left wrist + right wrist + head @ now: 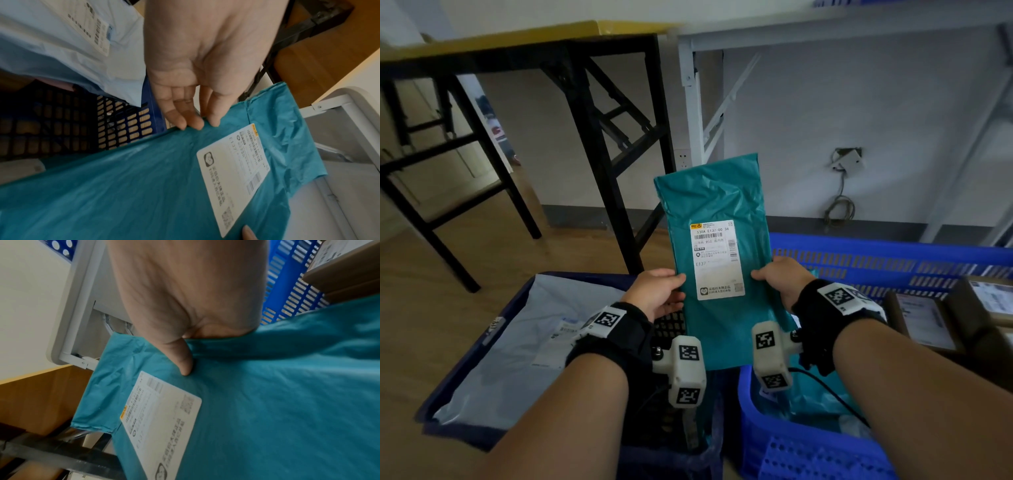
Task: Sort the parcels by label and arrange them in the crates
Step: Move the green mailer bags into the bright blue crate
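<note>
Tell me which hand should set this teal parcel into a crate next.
Probably right. The right hand has a firm grip, thumb on the teal parcel, beside the bright blue crate holding teal bags. The left hand only pinches the edge.

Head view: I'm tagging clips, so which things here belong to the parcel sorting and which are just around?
Job:
teal parcel, held by left hand and right hand
dark crate
blue crate
grey parcel
boxes

Around:
black table
white table
wall cable

grey mailer (524, 342) fills dark crate's left (465, 363), mesh floor bare at right
</note>
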### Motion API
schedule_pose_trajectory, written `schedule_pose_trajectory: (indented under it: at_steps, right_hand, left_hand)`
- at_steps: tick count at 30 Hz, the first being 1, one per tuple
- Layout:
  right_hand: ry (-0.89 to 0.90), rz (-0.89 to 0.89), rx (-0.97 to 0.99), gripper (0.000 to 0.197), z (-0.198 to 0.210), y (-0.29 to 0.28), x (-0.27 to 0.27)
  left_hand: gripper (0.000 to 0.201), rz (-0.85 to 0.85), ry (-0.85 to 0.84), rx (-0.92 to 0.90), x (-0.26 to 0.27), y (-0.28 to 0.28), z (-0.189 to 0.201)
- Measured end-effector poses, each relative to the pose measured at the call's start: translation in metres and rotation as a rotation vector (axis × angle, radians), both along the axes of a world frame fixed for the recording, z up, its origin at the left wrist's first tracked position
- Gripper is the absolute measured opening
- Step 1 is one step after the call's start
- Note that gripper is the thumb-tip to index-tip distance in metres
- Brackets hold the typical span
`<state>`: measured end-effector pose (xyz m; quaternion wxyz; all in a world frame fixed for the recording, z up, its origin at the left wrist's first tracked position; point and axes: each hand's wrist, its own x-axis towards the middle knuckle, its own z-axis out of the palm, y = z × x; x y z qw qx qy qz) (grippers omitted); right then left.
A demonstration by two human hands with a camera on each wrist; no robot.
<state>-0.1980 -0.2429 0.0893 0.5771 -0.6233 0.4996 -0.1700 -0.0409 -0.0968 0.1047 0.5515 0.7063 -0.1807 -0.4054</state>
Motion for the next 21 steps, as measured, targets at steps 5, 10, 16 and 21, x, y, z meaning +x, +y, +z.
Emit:
schedule_pose_trajectory:
  at_steps: [5, 10, 16, 21]
  right_hand:
    - [0.090, -0.022, -0.071, 0.039, 0.000, -0.015, -0.031]
    - [0.193, -0.081, -0.125, 0.039, 0.004, -0.029, -0.082]
    - [0.273, -0.188, -0.118, 0.039, 0.003, -0.043, -0.162]
    - [0.323, -0.354, -0.114, 0.039, 0.005, -0.051, -0.233]
  left_hand:
    - [0.012, -0.073, 0.035, 0.019, -0.017, -0.019, -0.005]
    - [0.004, -0.151, 0.042, 0.057, -0.036, -0.036, -0.012]
    - [0.011, -0.318, 0.062, 0.036, -0.092, -0.069, -0.017]
    - [0.009, -0.614, 0.076, 0.042, -0.195, -0.112, -0.026]
